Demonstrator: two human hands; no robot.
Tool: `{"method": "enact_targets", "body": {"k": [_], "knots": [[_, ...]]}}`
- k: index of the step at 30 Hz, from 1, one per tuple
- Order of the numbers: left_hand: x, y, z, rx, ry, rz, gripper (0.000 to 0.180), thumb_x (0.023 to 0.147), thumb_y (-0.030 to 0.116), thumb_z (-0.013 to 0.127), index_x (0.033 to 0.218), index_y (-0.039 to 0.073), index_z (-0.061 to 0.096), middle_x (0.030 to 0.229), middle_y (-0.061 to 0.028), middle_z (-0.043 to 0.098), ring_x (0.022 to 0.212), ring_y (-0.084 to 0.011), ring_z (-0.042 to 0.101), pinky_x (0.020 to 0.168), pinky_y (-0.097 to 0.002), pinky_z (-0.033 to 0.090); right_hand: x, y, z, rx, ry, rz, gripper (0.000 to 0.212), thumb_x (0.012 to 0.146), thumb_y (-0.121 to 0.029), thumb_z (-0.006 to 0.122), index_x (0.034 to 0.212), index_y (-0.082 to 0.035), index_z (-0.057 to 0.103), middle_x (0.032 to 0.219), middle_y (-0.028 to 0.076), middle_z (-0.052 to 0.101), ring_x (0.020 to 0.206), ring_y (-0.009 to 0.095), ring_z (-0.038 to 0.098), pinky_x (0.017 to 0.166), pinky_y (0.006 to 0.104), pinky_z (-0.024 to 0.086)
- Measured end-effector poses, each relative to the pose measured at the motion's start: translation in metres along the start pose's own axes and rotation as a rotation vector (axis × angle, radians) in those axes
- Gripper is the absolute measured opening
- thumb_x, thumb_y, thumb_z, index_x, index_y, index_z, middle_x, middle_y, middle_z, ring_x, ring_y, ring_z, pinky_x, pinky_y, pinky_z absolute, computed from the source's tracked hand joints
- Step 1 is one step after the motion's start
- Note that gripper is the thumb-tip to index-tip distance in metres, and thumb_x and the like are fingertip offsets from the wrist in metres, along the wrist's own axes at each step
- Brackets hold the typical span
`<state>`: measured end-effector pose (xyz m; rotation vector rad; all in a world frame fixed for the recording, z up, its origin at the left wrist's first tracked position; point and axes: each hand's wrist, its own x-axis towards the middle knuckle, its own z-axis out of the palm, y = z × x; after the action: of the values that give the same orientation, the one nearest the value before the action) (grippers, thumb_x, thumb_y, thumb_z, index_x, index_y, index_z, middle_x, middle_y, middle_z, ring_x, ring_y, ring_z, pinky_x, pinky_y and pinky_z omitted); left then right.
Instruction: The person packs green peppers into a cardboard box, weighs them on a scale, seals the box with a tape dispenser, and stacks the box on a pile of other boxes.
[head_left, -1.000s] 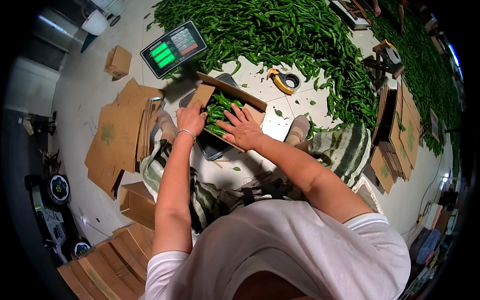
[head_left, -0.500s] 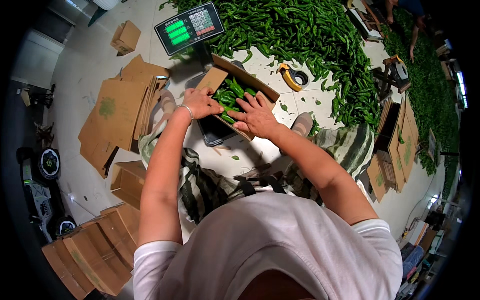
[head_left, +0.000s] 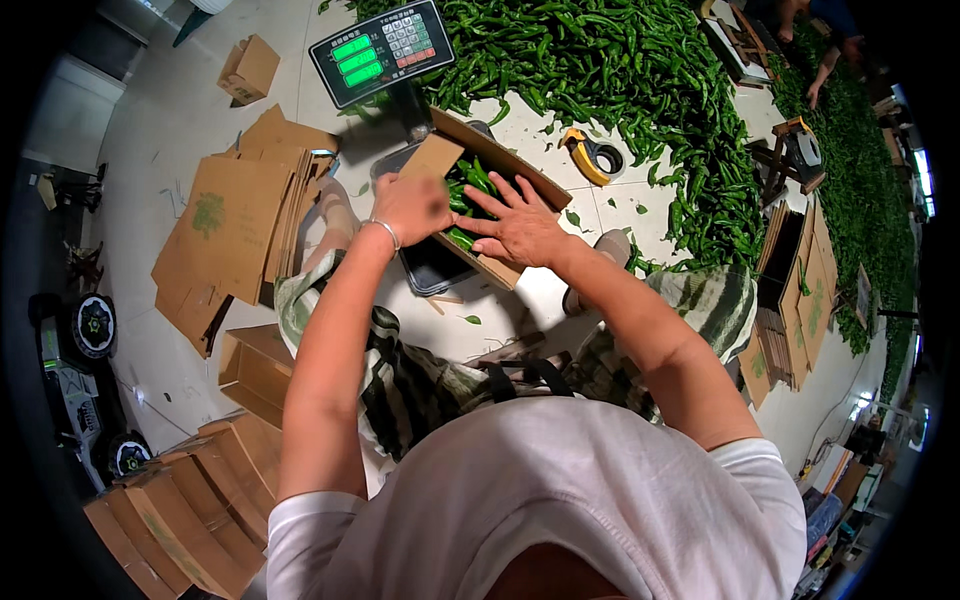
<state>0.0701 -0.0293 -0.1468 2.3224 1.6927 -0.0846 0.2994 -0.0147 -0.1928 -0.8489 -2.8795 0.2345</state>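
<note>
An open cardboard box (head_left: pixel 505 158) of green peppers (head_left: pixel 468 178) stands slantwise on the black platform (head_left: pixel 436 276) of a scale. My left hand (head_left: pixel 408 212), with a band at its wrist, is at the box's left end by the inner flap; its fingertips are blurred, so whether it grips anything is unclear. My right hand (head_left: pixel 525 228) lies over the right part of the box, fingers spread across the peppers and the near wall. Under it, some of the peppers are hidden.
Beyond the box rises the scale's lit display (head_left: pixel 380 52). A large heap of peppers (head_left: pixel 600 70) covers the floor behind. A yellow tape dispenser (head_left: pixel 590 157) lies right of the box. Flattened cartons (head_left: pixel 225 225) are stacked at left; a co-worker's arm (head_left: pixel 825 75) shows far right.
My left hand's fingers have drawn in and blurred at the box's left end. My right hand has shifted slightly right, with its fingers spread wider over the peppers.
</note>
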Motion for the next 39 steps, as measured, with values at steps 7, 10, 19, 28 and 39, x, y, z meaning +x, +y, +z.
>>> {"method": "enact_targets", "body": {"k": [7, 10, 19, 28, 39], "knots": [[0.006, -0.007, 0.016, -0.097, 0.134, 0.081, 0.041, 0.081, 0.050, 0.056, 0.095, 0.013, 0.065, 0.097, -0.0088, 0.064, 0.100, -0.0232, 0.058, 0.097, -0.0461, 0.028, 0.008, -0.009, 0.004, -0.066, -0.294, 0.116, 0.053, 0.093, -0.055, 0.034, 0.144, -0.038, 0.030, 0.155, 0.007, 0.018, 0.142, 0.037, 0.006, 0.110, 0.0602, 0.011], [0.030, -0.003, 0.010, -0.084, 0.163, 0.027, 0.043, 0.079, 0.051, 0.059, 0.094, 0.011, 0.063, 0.088, -0.0065, 0.064, 0.101, -0.0236, 0.056, 0.095, -0.0437, 0.029, 0.020, -0.003, 0.006, -0.064, -0.316, 0.084, 0.051, 0.094, -0.050, 0.035, 0.143, -0.036, 0.032, 0.155, 0.007, 0.016, 0.143, 0.036, 0.004, 0.110, 0.0601, 0.011], [0.049, 0.019, 0.052, -0.298, 0.590, -0.029, 0.054, 0.087, 0.038, 0.055, 0.131, 0.009, 0.045, 0.148, -0.0141, 0.030, 0.137, -0.0384, 0.022, 0.108, -0.0550, 0.013, 0.002, 0.013, 0.021, -0.036, -0.107, 0.014, 0.042, 0.085, -0.034, 0.046, 0.125, -0.023, 0.052, 0.149, 0.012, 0.026, 0.140, 0.030, 0.019, 0.108, 0.0581, 0.018], [0.060, 0.020, 0.066, -0.295, 0.627, -0.135, 0.070, 0.087, 0.041, 0.055, 0.145, 0.013, 0.028, 0.150, -0.0128, 0.027, 0.139, -0.0359, 0.019, 0.111, -0.0501, 0.011, 0.008, 0.014, 0.026, -0.008, -0.132, 0.043, 0.055, 0.086, -0.037, 0.044, 0.138, -0.022, 0.043, 0.152, 0.008, 0.020, 0.142, 0.027, 0.012, 0.112, 0.0536, 0.014], [0.080, 0.035, 0.086, -0.128, 0.510, -0.381, 0.082, 0.089, 0.053, 0.050, 0.149, 0.012, 0.013, 0.154, -0.0142, 0.015, 0.141, -0.0343, 0.016, 0.112, -0.0492, 0.010, -0.038, 0.017, 0.019, 0.421, 0.428, 0.383, 0.051, 0.077, 0.000, 0.060, 0.127, -0.008, 0.050, 0.131, 0.015, 0.049, 0.117, 0.035, 0.050, 0.098, 0.0406, 0.041]]}}
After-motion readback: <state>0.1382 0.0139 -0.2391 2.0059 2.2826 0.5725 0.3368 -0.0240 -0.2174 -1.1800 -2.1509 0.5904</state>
